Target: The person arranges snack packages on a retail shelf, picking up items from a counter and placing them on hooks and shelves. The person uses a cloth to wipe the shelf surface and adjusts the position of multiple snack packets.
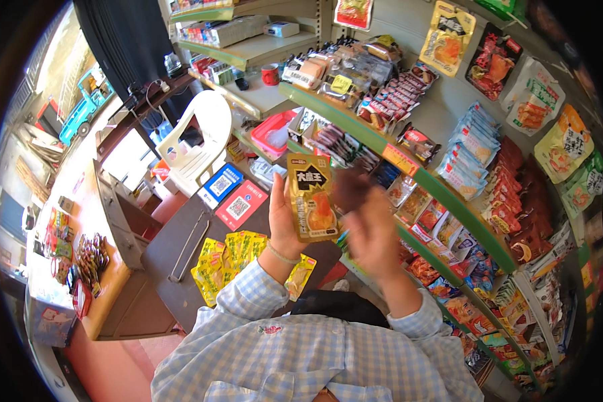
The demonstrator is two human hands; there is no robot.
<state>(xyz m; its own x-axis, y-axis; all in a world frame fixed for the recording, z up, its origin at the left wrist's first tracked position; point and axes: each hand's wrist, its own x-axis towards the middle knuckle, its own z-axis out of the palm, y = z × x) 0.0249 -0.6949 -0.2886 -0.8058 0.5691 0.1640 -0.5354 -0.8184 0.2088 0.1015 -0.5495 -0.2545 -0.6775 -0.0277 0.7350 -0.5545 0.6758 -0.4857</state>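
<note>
A gold foil snack packet (309, 188) stands upright in my left hand (285, 223), its printed front towards me. My right hand (377, 236) is blurred and raised just right of the packet. It holds a dark reddish-brown object (352, 190), too blurred to name. Below my left hand, yellow snack packets (231, 261) lie on a dark table (168, 254). One more yellow packet (301, 274) is under my left wrist. Beyond them on the same table are a blue printed-code card (222, 185), a red one (240, 203) and a metal rod-like tool (191, 246).
Shelves with green edges (346, 123) curve along the right, loaded with snack packs. More packets (447, 37) hang on the back panel. A white plastic chair (201, 135) stands beyond the table. At left is a wooden counter (113, 266) bearing brown packets (91, 259).
</note>
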